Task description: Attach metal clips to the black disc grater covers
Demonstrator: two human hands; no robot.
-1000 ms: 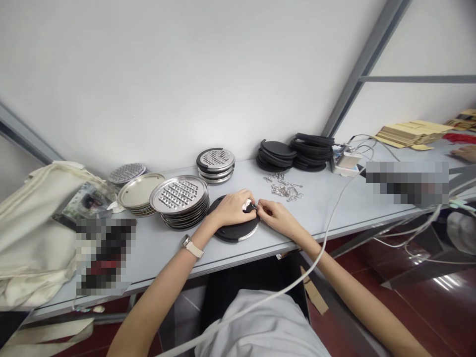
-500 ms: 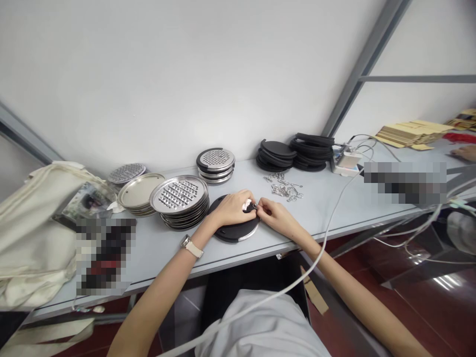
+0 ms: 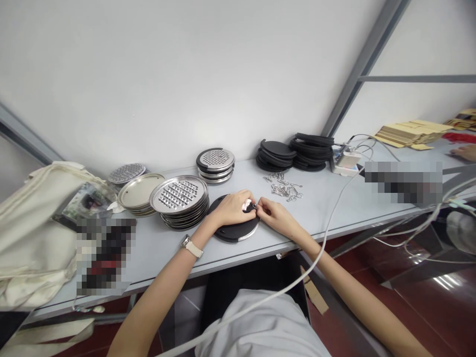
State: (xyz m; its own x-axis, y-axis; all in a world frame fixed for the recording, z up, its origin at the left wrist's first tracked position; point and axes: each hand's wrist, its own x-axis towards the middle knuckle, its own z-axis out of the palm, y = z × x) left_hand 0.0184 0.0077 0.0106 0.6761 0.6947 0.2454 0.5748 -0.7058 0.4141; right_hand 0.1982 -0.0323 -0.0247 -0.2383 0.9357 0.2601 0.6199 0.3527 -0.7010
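Observation:
A black round cover with a silver rim (image 3: 240, 232) lies flat near the table's front edge. My left hand (image 3: 234, 208) rests over it, fingers curled round its far right part, with a bit of white material at the fingertips. Against that same edge, my right hand (image 3: 273, 214) is closed in a pinch at a small metal clasp (image 3: 254, 205), mostly hidden by the fingers. Beyond my right hand lie several loose metal clasps (image 3: 284, 188). To the left of the cover stands a stack of round metal graters (image 3: 179, 194).
Behind are graters with black edging (image 3: 215, 158) and black round covers (image 3: 277, 151). Metal discs (image 3: 141, 191) and a cream cloth bag (image 3: 40, 218) sit left. A white cable (image 3: 327, 225) crosses before my right forearm. At far right shows another person's hand (image 3: 464, 151).
Almost nothing differs; both my hands stay at the cover's edge, and the fingertips have shifted only very slightly.

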